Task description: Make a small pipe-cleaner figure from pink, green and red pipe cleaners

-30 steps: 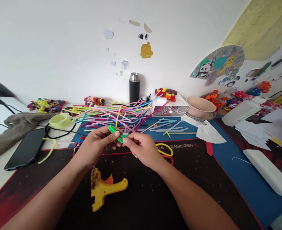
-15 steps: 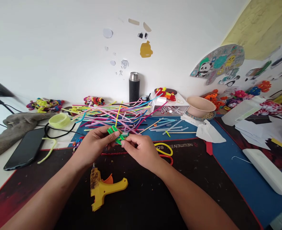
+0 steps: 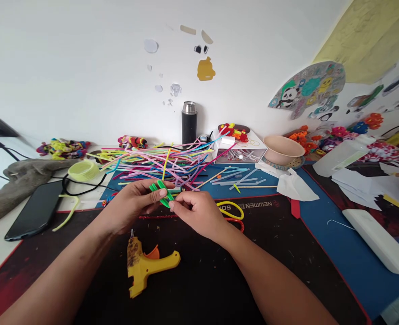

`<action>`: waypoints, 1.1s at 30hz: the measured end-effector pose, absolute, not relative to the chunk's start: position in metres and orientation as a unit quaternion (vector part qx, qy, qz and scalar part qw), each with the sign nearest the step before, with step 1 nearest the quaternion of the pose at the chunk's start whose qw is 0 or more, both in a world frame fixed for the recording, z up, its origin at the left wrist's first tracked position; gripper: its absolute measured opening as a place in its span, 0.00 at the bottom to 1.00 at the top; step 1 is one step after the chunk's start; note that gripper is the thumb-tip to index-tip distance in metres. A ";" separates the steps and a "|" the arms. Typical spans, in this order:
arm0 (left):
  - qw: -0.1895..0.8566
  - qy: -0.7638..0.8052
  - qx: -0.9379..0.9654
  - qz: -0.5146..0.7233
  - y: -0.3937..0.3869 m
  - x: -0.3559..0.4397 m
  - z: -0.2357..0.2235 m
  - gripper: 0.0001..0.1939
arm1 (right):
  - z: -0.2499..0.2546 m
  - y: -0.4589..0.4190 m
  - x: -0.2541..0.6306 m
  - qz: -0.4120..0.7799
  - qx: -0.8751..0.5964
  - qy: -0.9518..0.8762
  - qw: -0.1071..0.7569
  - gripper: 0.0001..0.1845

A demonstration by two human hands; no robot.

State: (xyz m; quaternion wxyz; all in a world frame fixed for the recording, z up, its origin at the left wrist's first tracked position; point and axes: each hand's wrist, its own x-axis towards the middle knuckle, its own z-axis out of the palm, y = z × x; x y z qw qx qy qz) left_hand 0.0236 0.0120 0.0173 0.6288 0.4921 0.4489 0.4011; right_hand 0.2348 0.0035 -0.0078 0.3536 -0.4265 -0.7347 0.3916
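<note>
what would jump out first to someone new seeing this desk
Probably the heap of multicoloured stems spread along the desk's back. Next, the bright green piece pinched between the left hand and right hand, and the yellow glue gun on the dark mat just below them.

Held between left hand (image 3: 130, 203) and right hand (image 3: 201, 214) — green fuzzy strips (image 3: 166, 197), folded side by side. Nearer, lying on dark mat (image 3: 216, 280): yellow glue gun (image 3: 136, 266) with orange trigger (image 3: 153, 253). Beyond: heap of multicoloured fuzzy sticks (image 3: 152, 163); black flask (image 3: 189, 128), upright before white wall (image 3: 67, 67); beige bowl (image 3: 282, 151), to the right. Far left — dark phone (image 3: 33, 212), near gnarled grey-brown piece (image 3: 23, 180).
</note>
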 end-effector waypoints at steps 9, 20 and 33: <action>0.604 0.482 0.465 0.432 0.012 0.030 0.023 0.25 | -0.009 0.005 0.236 0.409 -0.419 -0.724 0.364 0.15; 0.595 0.499 0.450 0.442 0.009 0.039 0.029 0.25 | -0.013 -0.001 0.234 0.232 -0.449 -0.794 0.338 0.15; 0.590 0.496 0.467 0.433 0.005 0.042 0.028 0.27 | -0.014 0.002 0.236 0.150 -0.432 -0.841 0.288 0.18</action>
